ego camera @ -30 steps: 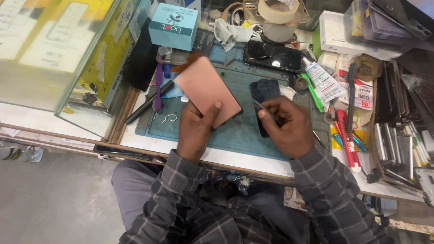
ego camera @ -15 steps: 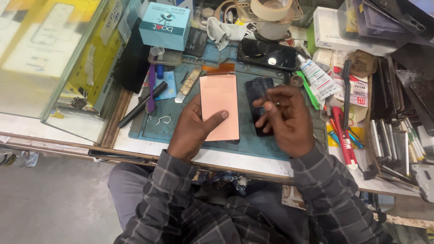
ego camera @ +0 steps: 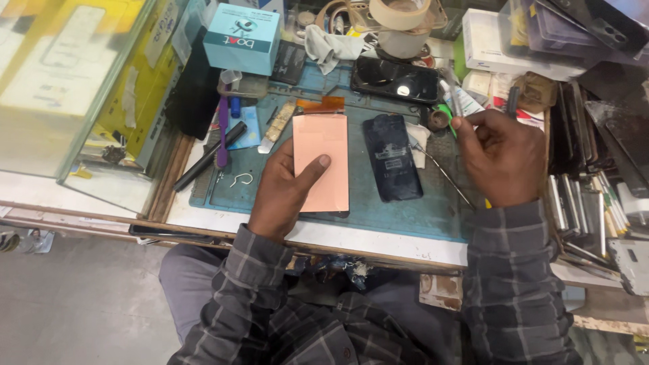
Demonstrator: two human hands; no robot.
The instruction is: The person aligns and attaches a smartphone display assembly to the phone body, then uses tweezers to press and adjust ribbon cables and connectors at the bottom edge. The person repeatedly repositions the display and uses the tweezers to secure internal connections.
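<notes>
Copper-pink flat panel (ego camera: 322, 161) lying face down on the blue-green work mat (ego camera: 263, 192), near the mat's front edge, with a short orange ribbon strip at its far end. Left hand (ego camera: 284, 192) resting flat on the mat's front left part, fingers loose and spread, thumb pressing on the panel's near left side; no real grip, only holding it down. Just right of the panel, on the same mat, a dark phone body (ego camera: 393, 157) lying flat, apart from the panel by a narrow gap. Right hand (ego camera: 499, 157) raised over the mat's right edge, fingers curled together and pinching a small green-tipped tool (ego camera: 446, 115) at the thumb and forefinger. A thin metal pick (ego camera: 443, 174) lying slanted on the mat, between the phone body and the right hand. Beyond the mat's far edge, a black phone (ego camera: 395, 80). At the mat's far left corner, a light blue box (ego camera: 242, 39) and a purple brush (ego camera: 222, 132).
</notes>
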